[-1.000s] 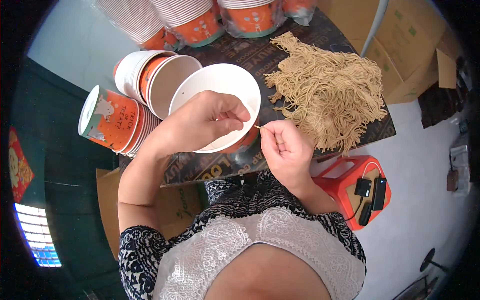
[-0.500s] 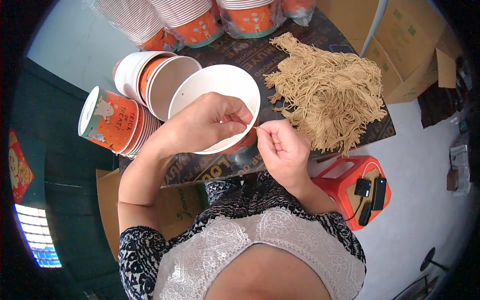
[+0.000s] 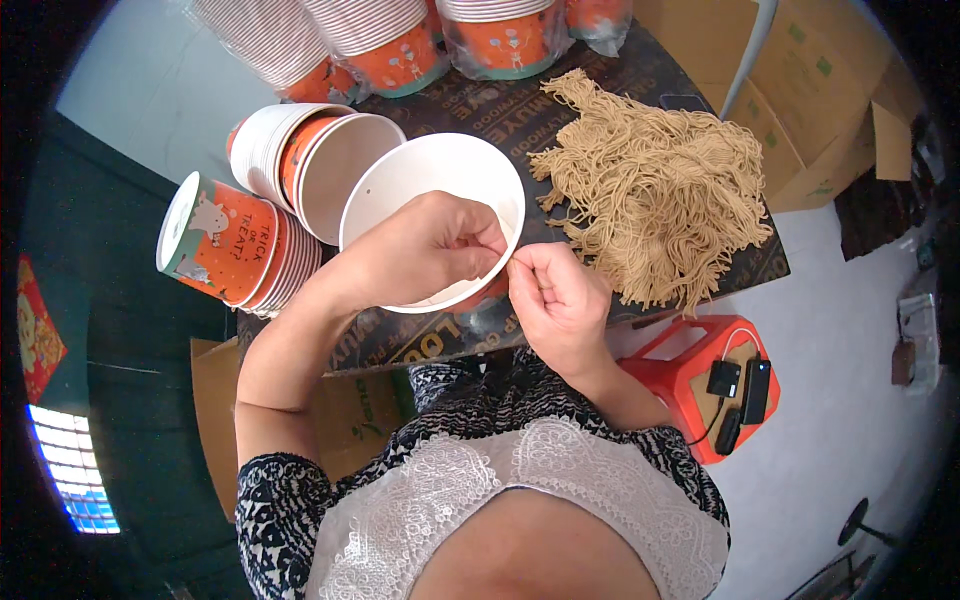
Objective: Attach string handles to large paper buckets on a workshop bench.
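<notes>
A large white paper cup [image 3: 420, 175] with an orange outside lies tilted over the dark board [image 3: 500, 110], its mouth toward me. My left hand [image 3: 425, 250] grips its near rim, fingers reaching inside. My right hand [image 3: 555, 300] pinches a thin tan string right at the rim, touching the left fingertips. A heap of tan string pieces [image 3: 660, 190] lies on the board just right of the cup.
Stacks of orange and white cups [image 3: 240, 245] lie on their sides at left, more wrapped stacks [image 3: 390, 40] at the back. A red stool [image 3: 705, 385] with black chargers stands at my right. Cardboard boxes [image 3: 800, 100] sit at right.
My right hand has moved left toward the cup's rim, closing the small gap until its fingertips meet those of the left hand. The cup stays put.
</notes>
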